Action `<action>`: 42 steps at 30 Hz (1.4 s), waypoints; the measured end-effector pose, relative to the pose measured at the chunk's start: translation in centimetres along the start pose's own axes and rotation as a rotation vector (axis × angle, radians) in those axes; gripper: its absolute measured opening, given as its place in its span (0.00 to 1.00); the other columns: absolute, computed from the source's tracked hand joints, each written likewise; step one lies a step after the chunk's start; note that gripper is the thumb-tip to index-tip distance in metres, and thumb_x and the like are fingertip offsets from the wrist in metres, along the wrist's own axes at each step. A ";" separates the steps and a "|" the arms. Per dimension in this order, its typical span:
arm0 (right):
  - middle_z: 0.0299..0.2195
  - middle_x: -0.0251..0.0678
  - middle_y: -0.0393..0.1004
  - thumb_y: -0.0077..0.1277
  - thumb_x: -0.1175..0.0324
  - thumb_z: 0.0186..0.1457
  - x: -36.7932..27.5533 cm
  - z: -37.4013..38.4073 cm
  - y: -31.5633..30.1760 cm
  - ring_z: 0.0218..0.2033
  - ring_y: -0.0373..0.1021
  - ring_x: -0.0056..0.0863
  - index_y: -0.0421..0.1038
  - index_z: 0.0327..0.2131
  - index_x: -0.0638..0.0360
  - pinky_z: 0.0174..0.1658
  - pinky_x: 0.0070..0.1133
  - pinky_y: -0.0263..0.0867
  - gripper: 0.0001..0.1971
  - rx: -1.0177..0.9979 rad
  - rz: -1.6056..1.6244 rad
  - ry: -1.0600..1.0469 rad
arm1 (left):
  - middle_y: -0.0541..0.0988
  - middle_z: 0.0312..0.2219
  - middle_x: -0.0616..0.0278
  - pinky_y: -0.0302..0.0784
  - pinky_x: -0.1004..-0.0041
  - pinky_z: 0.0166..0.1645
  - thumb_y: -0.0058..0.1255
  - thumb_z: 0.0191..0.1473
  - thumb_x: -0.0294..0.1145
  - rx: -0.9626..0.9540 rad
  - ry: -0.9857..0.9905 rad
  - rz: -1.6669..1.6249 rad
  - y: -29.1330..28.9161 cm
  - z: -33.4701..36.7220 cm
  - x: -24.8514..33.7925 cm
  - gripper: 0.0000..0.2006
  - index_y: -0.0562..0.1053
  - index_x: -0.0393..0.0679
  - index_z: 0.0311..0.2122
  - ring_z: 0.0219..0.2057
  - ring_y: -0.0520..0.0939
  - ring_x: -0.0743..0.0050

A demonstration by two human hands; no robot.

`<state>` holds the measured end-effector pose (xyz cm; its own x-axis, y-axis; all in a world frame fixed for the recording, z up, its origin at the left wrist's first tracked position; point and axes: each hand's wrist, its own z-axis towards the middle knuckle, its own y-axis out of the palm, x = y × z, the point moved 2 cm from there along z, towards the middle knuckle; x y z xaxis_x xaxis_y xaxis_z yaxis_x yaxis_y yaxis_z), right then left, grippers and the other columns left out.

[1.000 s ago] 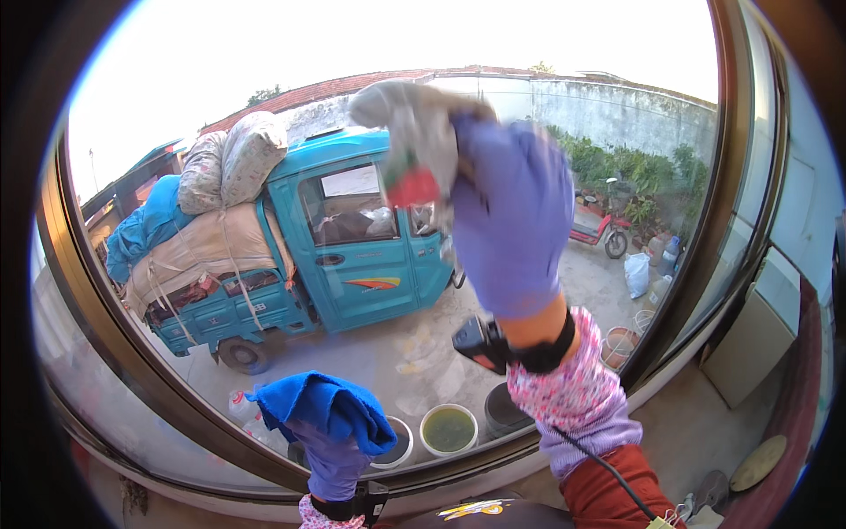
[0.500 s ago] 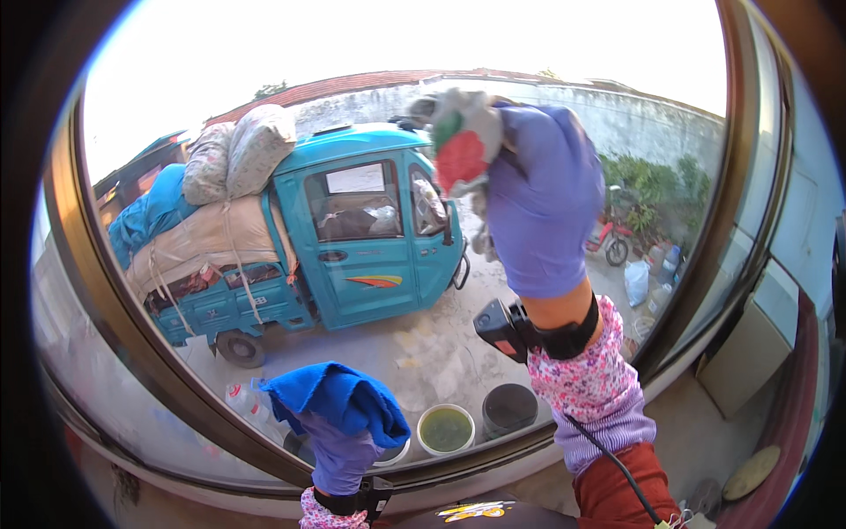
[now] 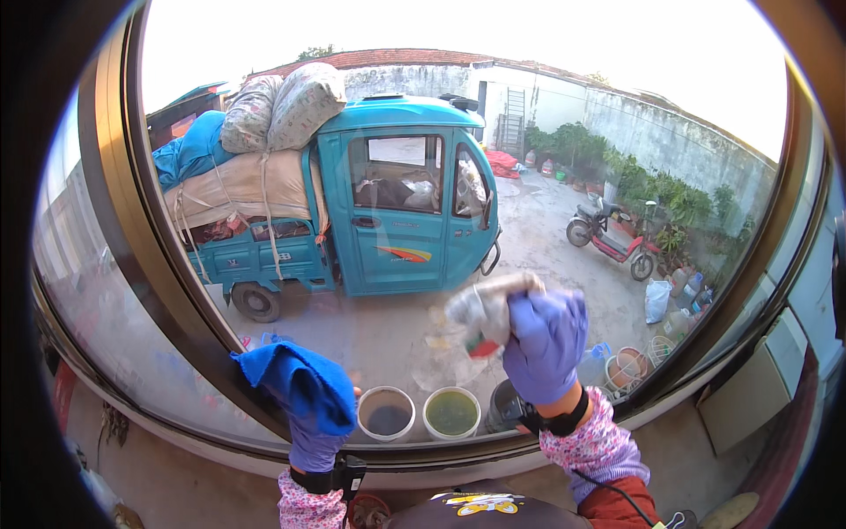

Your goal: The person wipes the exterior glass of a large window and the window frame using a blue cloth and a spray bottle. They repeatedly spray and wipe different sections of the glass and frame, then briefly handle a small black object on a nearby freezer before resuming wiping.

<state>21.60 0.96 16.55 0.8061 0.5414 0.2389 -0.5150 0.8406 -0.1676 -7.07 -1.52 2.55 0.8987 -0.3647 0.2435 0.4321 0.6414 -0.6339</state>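
our right hand (image 3: 545, 344) has dropped from the top of the window pane (image 3: 564, 203) to its lower middle, fingers clamped on a grey wad (image 3: 480, 313). left hand (image 3: 308, 414) grips a blue cloth (image 3: 295, 379) at the bottom frame. we'd overlap strokes, keep pressure even.

Window pane (image 3: 264, 370) blocks forward reach; frame (image 3: 150, 264) probably limits leftward.

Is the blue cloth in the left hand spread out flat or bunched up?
Bunched up. The blue cloth is draped in folds over the left hand, covering the fingers, not flat against the window glass.
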 end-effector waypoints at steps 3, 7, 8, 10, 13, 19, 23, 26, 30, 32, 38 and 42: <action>0.39 0.36 0.68 0.55 0.68 0.39 -1.4 6.9 2.7 0.35 0.67 0.34 0.69 0.38 0.57 0.40 0.31 0.62 0.18 -0.003 0.048 -0.105 | 0.72 0.43 0.48 0.63 0.52 0.53 0.58 0.50 0.44 0.030 0.104 0.130 0.4 -0.3 -0.8 0.24 0.68 0.42 0.49 0.45 0.71 0.43; 0.34 0.34 0.64 0.52 0.67 0.40 -3.5 11.7 5.3 0.32 0.64 0.31 0.65 0.34 0.55 0.37 0.29 0.61 0.14 0.070 0.058 -0.211 | 0.73 0.41 0.50 0.64 0.53 0.52 0.59 0.50 0.44 -0.052 -0.024 -0.108 0.3 -0.1 -0.6 0.22 0.69 0.43 0.45 0.43 0.72 0.46; 0.34 0.34 0.64 0.52 0.67 0.40 -3.5 11.5 5.1 0.31 0.64 0.31 0.65 0.33 0.55 0.36 0.29 0.60 0.13 0.088 0.038 -0.208 | 0.73 0.39 0.51 0.65 0.54 0.51 0.59 0.50 0.43 0.003 0.007 -0.128 0.1 0.0 -0.4 0.21 0.70 0.43 0.44 0.42 0.72 0.47; 0.35 0.35 0.65 0.51 0.68 0.40 -3.4 9.6 4.2 0.31 0.64 0.30 0.67 0.34 0.55 0.36 0.28 0.60 0.13 -0.002 0.011 -0.169 | 0.74 0.36 0.54 0.66 0.56 0.48 0.59 0.49 0.42 0.120 0.035 -0.022 -0.2 0.3 0.0 0.18 0.71 0.44 0.41 0.39 0.74 0.50; 0.37 0.34 0.66 0.53 0.70 0.40 -4.2 5.8 1.6 0.32 0.67 0.28 0.69 0.40 0.58 0.36 0.28 0.59 0.18 0.036 -0.013 -0.127 | 0.75 0.31 0.57 0.68 0.57 0.44 0.60 0.48 0.38 0.069 0.056 -0.135 -0.1 0.7 -0.3 0.14 0.72 0.45 0.38 0.34 0.74 0.53; 0.31 0.34 0.65 0.53 0.69 0.39 -4.5 11.5 6.0 0.32 0.66 0.29 0.67 0.32 0.56 0.37 0.30 0.60 0.12 0.171 -0.030 -0.160 | 0.75 0.30 0.57 0.68 0.55 0.42 0.60 0.47 0.36 0.063 0.088 -0.109 0.1 0.5 -0.7 0.11 0.73 0.47 0.35 0.33 0.74 0.51; 0.33 0.34 0.67 0.52 0.72 0.41 -5.1 12.0 6.2 0.33 0.65 0.31 0.69 0.36 0.55 0.38 0.29 0.58 0.14 0.078 0.022 -0.124 | 0.74 0.32 0.56 0.65 0.52 0.45 0.58 0.50 0.44 0.082 0.128 -0.014 -0.3 0.4 -0.3 0.14 0.72 0.46 0.35 0.37 0.73 0.50; 0.32 0.32 0.66 0.51 0.71 0.41 -5.2 6.1 4.1 0.31 0.65 0.30 0.69 0.36 0.53 0.38 0.28 0.58 0.13 -0.042 0.022 -0.150 | 0.73 0.32 0.57 0.64 0.52 0.46 0.53 0.52 0.52 0.297 0.138 0.085 -1.5 1.5 0.2 0.20 0.72 0.44 0.35 0.38 0.72 0.51; 0.34 0.34 0.68 0.51 0.70 0.44 -3.8 -5.5 0.8 0.33 0.67 0.32 0.70 0.37 0.53 0.37 0.29 0.62 0.13 -0.539 0.400 -0.135 | 0.70 0.31 0.54 0.64 0.58 0.44 0.40 0.60 0.54 0.359 0.083 0.022 -3.8 6.3 1.6 0.23 0.70 0.39 0.34 0.35 0.71 0.53; 0.34 0.33 0.70 0.53 0.70 0.44 -2.7 -11.5 -1.6 0.34 0.68 0.34 0.71 0.38 0.52 0.38 0.29 0.63 0.14 -0.660 0.602 0.064 | 0.71 0.34 0.50 0.64 0.57 0.46 0.37 0.62 0.51 0.497 0.138 0.092 -4.9 10.1 3.8 0.23 0.69 0.36 0.40 0.37 0.71 0.49; 0.25 0.34 0.71 0.58 0.71 0.41 1.3 -26.4 -10.3 0.28 0.69 0.36 0.73 0.31 0.51 0.34 0.30 0.65 0.09 -0.702 0.394 0.612 | 0.70 0.47 0.45 0.60 0.59 0.55 0.39 0.61 0.54 0.653 0.330 0.195 -3.3 16.8 15.5 0.29 0.64 0.35 0.52 0.49 0.70 0.46; 0.25 0.35 0.71 0.58 0.71 0.41 2.9 -30.7 -13.3 0.28 0.68 0.39 0.72 0.29 0.50 0.33 0.32 0.64 0.08 -0.698 0.348 0.909 | 0.64 0.53 0.45 0.52 0.51 0.61 0.41 0.57 0.54 0.495 0.611 0.044 4.4 16.2 24.9 0.33 0.58 0.36 0.58 0.55 0.65 0.44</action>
<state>39.75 -9.04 -9.89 0.7109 0.2952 -0.6384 -0.7033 0.3106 -0.6395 18.41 3.17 17.64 0.7774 -0.5462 -0.3119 0.5091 0.8377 -0.1979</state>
